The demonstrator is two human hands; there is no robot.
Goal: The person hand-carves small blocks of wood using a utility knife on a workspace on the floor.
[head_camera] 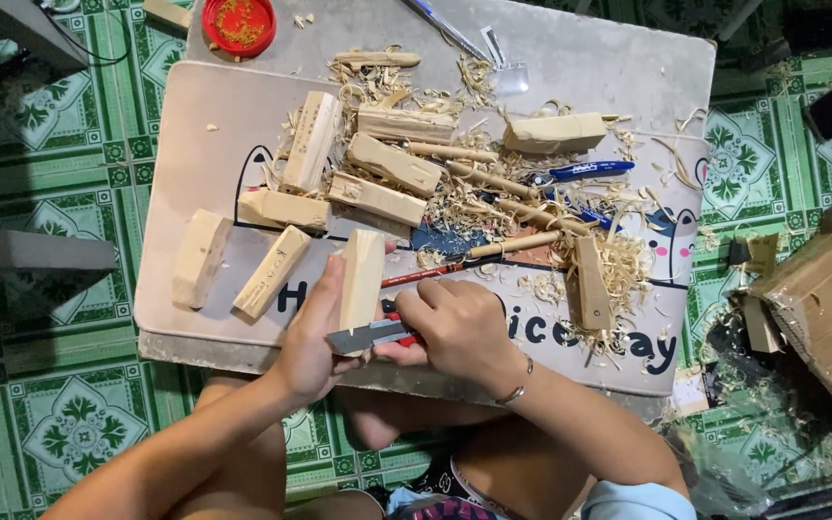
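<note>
Farthest left of the upright wooden block (pixel 362 274), two pale blocks lie side by side on the grey mat (pixel 195 125): a short stubby one (pixel 199 258) and a slimmer one (pixel 272 272) just beside it. Above the upright block, more cut blocks sit in a loose heap, among them a long one (pixel 312 141) standing on a slant and a flat one (pixel 378 199) just over the upright block's top. A red lid (pixel 239 23) rests well up and left of the block, at the mat's far edge. Right of the block, curled shavings (pixel 618 260) cover the mat, with thin wooden sticks (pixel 512 245) and a blue pen (pixel 580 170) lying among them; a narrow block (pixel 590 283) stands in the shavings further right. Far to the right, off the mat, a torn cardboard box (pixel 820 299) sits on the green patterned floor tiles (pixel 60 414).

The left hand (pixel 312 332) is wrapped around the upright block from its left side, thumb stretched up along the face, fingers closed behind it, forearm running down-left. The right hand (pixel 455 323), just right of the block, is clenched on a utility knife (pixel 370 336) with a red handle, its grey blade laid across the block's lower end. A bracelet circles that wrist, and the forearm slants down-right.
</note>
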